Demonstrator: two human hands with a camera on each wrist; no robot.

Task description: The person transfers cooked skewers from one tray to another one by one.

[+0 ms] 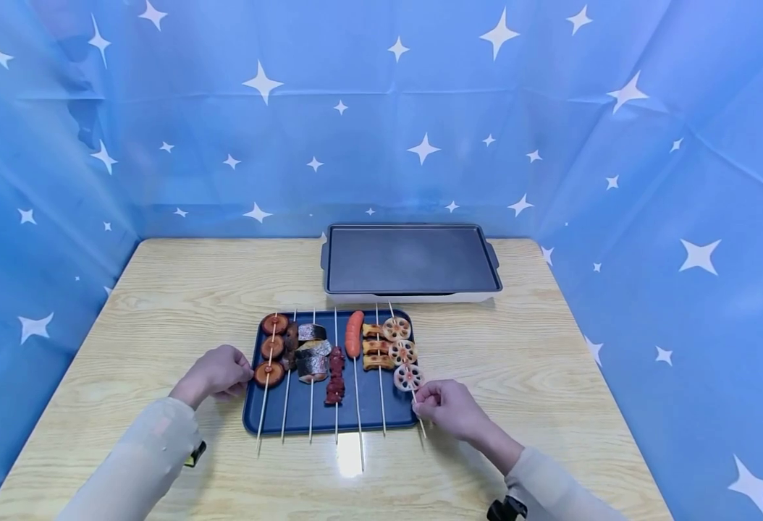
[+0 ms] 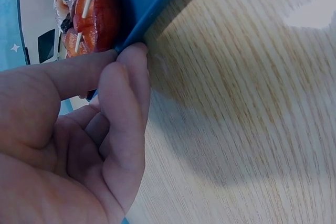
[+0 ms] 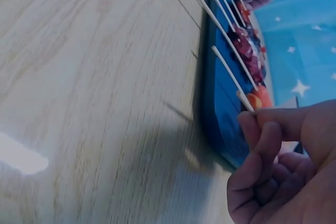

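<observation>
A blue tray (image 1: pixel 368 420) lies on the table with a row of skewers across it. My left hand (image 1: pixel 223 371) is at the tray's left side; in the left wrist view its thumb and forefinger pinch the rim (image 2: pixel 152 17). My right hand (image 1: pixel 449 409) pinches the stick of the lotus root skewer (image 1: pixel 409 377) at the tray's right edge, with three slices on it. Leftmost lies a mushroom skewer (image 1: pixel 268 374). Between them are a dark meat skewer (image 1: pixel 290 351), a fish skewer (image 1: pixel 313 362), a red meat skewer (image 1: pixel 335 380), a sausage skewer (image 1: pixel 354 335) and a yellow-brown skewer (image 1: pixel 376 347).
Behind the tray stands a dark flat griddle (image 1: pixel 414 259) with side handles on a white base. The wood-grain table (image 1: pixel 179 304) has a blue star-patterned curtain (image 1: pixel 355 159) at its back and sides. Several sticks reach over the tray's front edge.
</observation>
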